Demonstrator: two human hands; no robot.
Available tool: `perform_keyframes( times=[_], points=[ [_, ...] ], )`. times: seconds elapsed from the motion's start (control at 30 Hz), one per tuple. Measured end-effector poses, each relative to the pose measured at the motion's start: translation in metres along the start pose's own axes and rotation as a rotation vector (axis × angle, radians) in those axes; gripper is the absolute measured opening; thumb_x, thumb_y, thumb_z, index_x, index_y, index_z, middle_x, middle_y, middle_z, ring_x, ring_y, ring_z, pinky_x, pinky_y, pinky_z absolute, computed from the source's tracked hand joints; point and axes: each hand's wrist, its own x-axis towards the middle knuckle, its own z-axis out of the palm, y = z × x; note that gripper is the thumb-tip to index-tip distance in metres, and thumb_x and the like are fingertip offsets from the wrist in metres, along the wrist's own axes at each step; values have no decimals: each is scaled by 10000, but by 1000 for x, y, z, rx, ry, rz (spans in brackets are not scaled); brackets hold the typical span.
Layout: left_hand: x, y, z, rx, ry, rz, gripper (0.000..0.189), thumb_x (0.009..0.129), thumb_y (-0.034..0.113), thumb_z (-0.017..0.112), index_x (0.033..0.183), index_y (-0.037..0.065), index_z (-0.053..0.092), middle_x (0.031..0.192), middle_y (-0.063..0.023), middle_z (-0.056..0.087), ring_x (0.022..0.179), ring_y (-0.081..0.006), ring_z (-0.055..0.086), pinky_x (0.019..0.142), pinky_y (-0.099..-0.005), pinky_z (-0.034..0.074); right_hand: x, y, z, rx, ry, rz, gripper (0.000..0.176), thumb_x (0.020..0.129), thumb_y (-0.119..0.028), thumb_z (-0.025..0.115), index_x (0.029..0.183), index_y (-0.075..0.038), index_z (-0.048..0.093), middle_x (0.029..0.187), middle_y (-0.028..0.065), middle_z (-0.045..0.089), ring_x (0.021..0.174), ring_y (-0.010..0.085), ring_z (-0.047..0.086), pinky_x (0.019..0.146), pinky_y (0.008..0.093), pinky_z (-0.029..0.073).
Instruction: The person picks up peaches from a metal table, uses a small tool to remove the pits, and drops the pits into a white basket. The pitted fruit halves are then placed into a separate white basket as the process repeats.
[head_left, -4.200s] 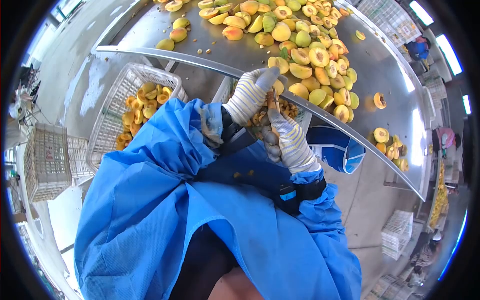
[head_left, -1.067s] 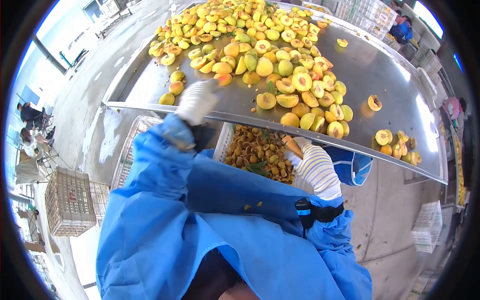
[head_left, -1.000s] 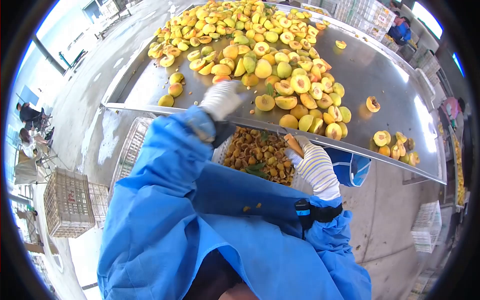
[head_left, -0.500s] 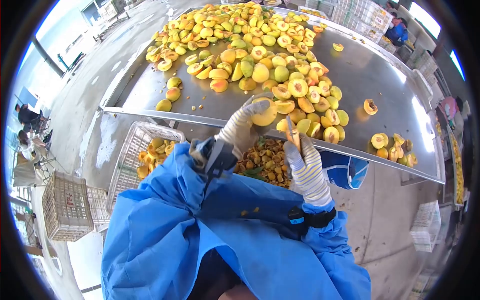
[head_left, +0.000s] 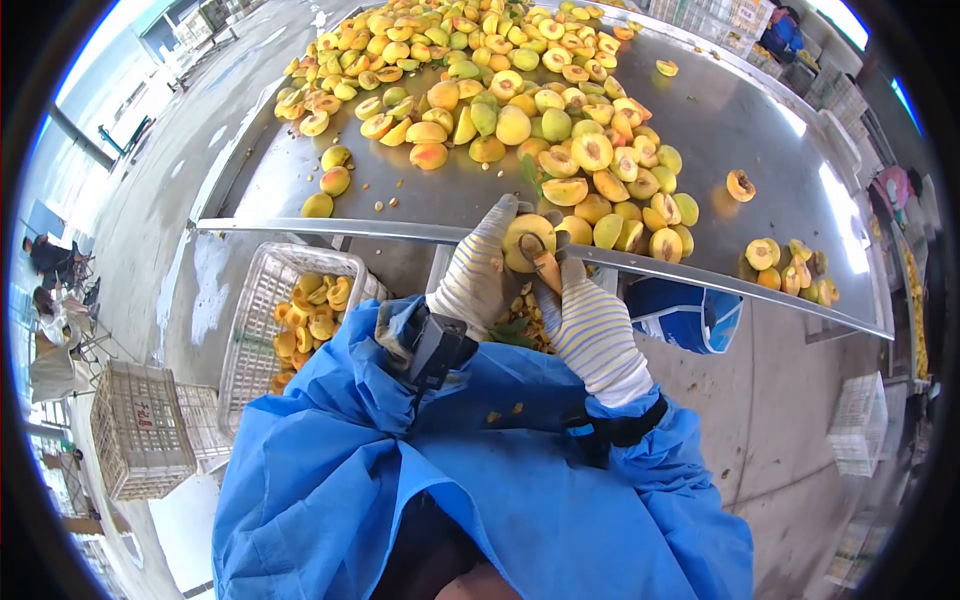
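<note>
My left hand (head_left: pixel 470 275), in a striped glove, is closed around a yellow peach half (head_left: pixel 515 244) just in front of the table edge. Between the fingers of my right hand (head_left: pixel 598 335), gloved alike, sits the wooden handle of a pitting tool (head_left: pixel 547 270). Its curved metal loop lies against the cut face of the peach half. Beyond both hands, a heap of peach halves (head_left: pixel 592 152) spreads over the metal table (head_left: pixel 700 130). Below the hands, a container of small peach pieces and leaves is partly hidden by my gloves and sleeves.
A white plastic crate (head_left: pixel 262 300) with peach halves stands to the left, near stacked crates (head_left: pixel 145 430). Under the table's right side is a blue-and-white bucket (head_left: pixel 690 318). A small cluster of peaches (head_left: pixel 790 280) lies at the table's right corner. Other people sit farther off.
My hands have come together. The tool, earlier apart from the peach and pointing up, is now at its face. The peach has turned, and the view has shifted slightly.
</note>
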Motion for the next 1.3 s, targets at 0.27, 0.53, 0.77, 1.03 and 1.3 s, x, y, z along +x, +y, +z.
perform_keyframes(
  times=[0.27, 0.53, 0.77, 1.03, 1.3],
  points=[
    [-11, -9, 8, -59, -20, 129, 324, 968, 360, 612, 1109, 69, 598, 1015, -98, 641, 942, -251, 651, 835, -399, 567, -4, -8, 17, 399, -163, 158, 446, 963, -303, 574, 1221, 44, 464, 826, 285, 647, 794, 465, 635, 661, 504, 504],
    [-8, 4, -2, 52, -59, 98, 373, 948, 375, 639, 1128, 49, 622, 1059, -114, 661, 971, -270, 646, 894, -398, 535, 6, -3, -3, 148, -128, 71, 414, 947, -271, 582, 1306, -88, 488, 875, 235, 671, 856, 447, 639, 728, 489, 500],
    [-8, -3, -3, 68, -3, 169, 418, 930, 397, 660, 1154, 51, 592, 1106, -142, 637, 1024, -295, 628, 919, -432, 534, 5, -9, 4, 205, -217, 195, 416, 942, -236, 598, 1281, -41, 459, 817, 246, 648, 771, 470, 632, 654, 514, 494],
    [-21, -6, 9, 130, 26, 210, 442, 927, 415, 660, 1146, 40, 574, 1111, -135, 624, 1054, -276, 614, 929, -436, 541, -8, -2, 24, 616, -201, 159, 344, 940, -193, 601, 1215, -17, 492, 975, 234, 650, 893, 437, 630, 717, 493, 489],
    [-4, 11, -7, 282, -66, 61, 415, 915, 388, 682, 1129, 38, 614, 1113, -124, 643, 1007, -254, 635, 915, -402, 542, 7, 10, 4, 178, -312, 98, 465, 963, -347, 546, 1280, -17, 468, 805, 230, 664, 744, 431, 657, 661, 495, 511]
  ],
)
